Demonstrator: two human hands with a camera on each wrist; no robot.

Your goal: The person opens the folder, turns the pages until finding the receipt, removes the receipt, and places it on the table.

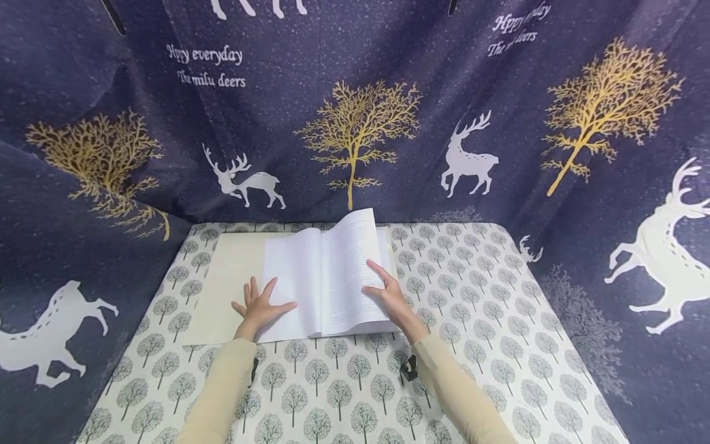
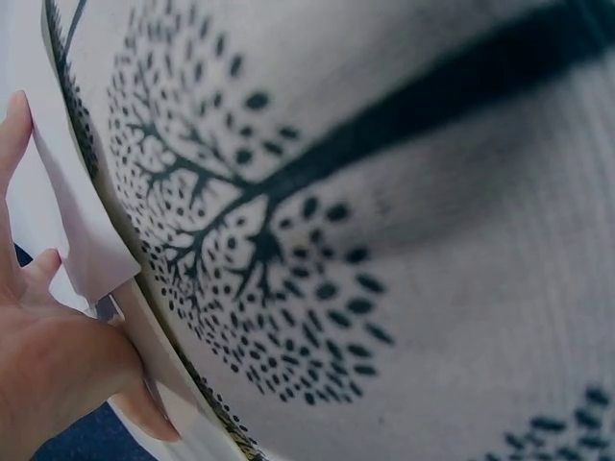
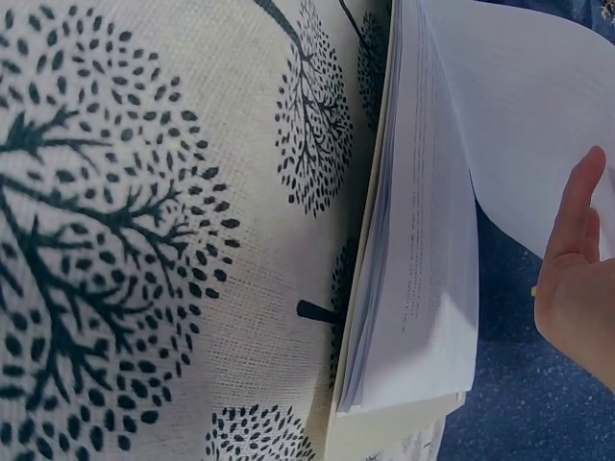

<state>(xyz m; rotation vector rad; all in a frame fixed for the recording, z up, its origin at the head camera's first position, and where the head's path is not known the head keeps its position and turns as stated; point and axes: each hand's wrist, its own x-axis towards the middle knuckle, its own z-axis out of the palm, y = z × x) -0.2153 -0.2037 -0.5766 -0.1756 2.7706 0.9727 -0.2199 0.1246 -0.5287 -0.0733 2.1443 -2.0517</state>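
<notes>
A thick open book [image 1: 294,265] with white pages lies on its wide cream cover [image 1: 222,271], which spreads out to the left. My left hand [image 1: 259,307] rests across the left page and the cover, fingers spread. On the right side, a printed page [image 1: 349,277] arches up from the spine, its far corner lifted high. The right hand [image 1: 391,299] lies at that page's outer edge, thumb and a straight finger apart against it. In the right wrist view, this hand [image 3: 581,298] overlaps the lifted sheet [image 3: 519,106], above the stacked pages [image 3: 418,259]; its other fingers are hidden.
The table has a pale cloth [image 1: 477,320] printed with grey trees. Behind and at both sides hangs a dark blue curtain [image 1: 399,49] with white deer and golden trees. Dark wrist bands [image 1: 409,368] show at the sleeves.
</notes>
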